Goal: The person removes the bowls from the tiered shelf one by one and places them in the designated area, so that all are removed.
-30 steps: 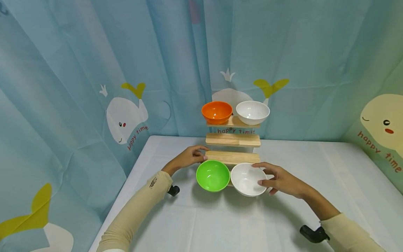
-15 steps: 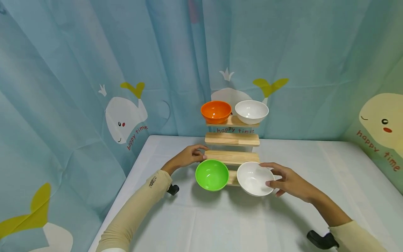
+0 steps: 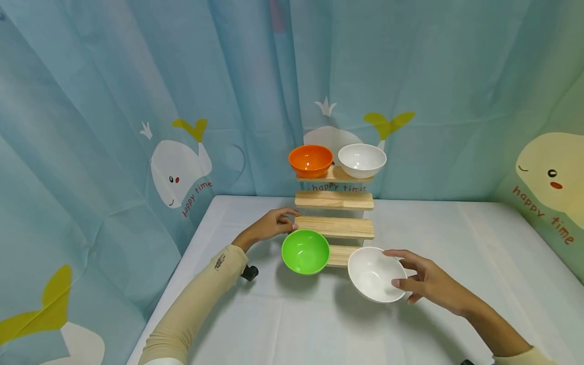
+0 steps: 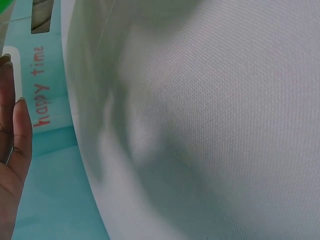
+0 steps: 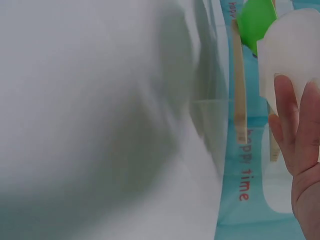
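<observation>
My right hand (image 3: pixel 426 281) pinches the rim of a white bowl (image 3: pixel 375 276), thumb inside and fingers on the outer wall. The bowl is held in front of the right end of a tiered wooden stand (image 3: pixel 334 227), its shadow on the table. In the right wrist view, fingers (image 5: pixel 287 107) lie against the outside of the white bowl (image 5: pixel 290 50). My left hand (image 3: pixel 269 227) grips the stand's left side by the second tier from the bottom. Just below it, a green bowl (image 3: pixel 305 252) sits on the lowest tier.
On the top tier stand an orange bowl (image 3: pixel 311 161) and a second white bowl (image 3: pixel 362 160). The stand is on a white-covered table (image 3: pixel 447 238), near its back edge. A blue curtain (image 3: pixel 255 76) with whale prints hangs behind and to the sides.
My right hand has drawn the white bowl off the lowest tier, to the right and toward me. My left hand keeps its place at the stand.
</observation>
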A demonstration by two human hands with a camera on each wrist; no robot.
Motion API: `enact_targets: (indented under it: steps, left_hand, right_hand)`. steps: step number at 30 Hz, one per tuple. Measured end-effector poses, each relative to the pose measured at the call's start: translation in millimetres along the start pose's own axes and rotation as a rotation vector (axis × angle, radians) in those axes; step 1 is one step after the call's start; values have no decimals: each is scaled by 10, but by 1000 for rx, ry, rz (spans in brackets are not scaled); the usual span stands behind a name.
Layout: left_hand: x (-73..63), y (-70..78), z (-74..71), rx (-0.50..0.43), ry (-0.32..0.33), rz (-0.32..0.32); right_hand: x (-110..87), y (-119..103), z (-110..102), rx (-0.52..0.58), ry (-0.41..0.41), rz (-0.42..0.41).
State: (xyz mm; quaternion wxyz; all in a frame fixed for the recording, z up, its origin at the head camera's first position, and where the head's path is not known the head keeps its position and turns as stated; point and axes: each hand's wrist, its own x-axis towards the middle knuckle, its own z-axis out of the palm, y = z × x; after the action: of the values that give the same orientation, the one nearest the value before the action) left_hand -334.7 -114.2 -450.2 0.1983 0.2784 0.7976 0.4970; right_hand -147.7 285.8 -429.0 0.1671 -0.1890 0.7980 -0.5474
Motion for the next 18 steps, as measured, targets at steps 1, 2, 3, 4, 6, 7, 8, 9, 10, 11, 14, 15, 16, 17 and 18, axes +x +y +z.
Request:
enact_targets:
  steps: [1,2,3,4,6,7,8,9,10,11,14,15,16,17,18]
  left_hand:
    - [-2,4,-2,2,-2,-1]
    - [-3,9,-4,3,-3,-2]
    - [-3,11,-7,3,-6,-3]
    - [-4,13,-10,5,-7,-4]
    - [-6,14,-17,4,-10,-5]
    - [-5,13,-19,1,-12,-5]
    - [-5,13,-22,3,-12,-5]
    - [-4,13,-22,2,-13,-5]
    - [-6,14,-23,3,-13,-5]
    - [-7,14,-24,3,-12,-6]
    - [-11,15,-24,8,-13,-8]
    - [-11,15,-23,9,-14,-7]
    - [-13,15,-23,10,-16,-6]
    - [-12,14,-22,11,-18,-4]
    - [-12,13,-21,12,-22,-2]
  right_hand:
    - [-24,3,22,7,-6,0]
    - [-45,7,46,15,-12,-1]
    - [-64,14,72,22,-18,-1]
    - [-79,23,100,33,-24,0]
    - [-102,46,158,52,-39,0]
    - [-110,61,189,61,-51,-1]
    - [-116,77,219,71,-62,0]
    - [-119,95,249,79,-72,1]
    - [-121,114,277,86,-82,3]
    - [-121,132,305,91,-92,6]
    - [-110,181,382,103,-109,19]
    - [-104,196,405,106,-113,25]
    - [-96,209,426,110,-117,30]
    - [-87,221,447,112,-119,37]
    - [-78,233,467,114,-122,41]
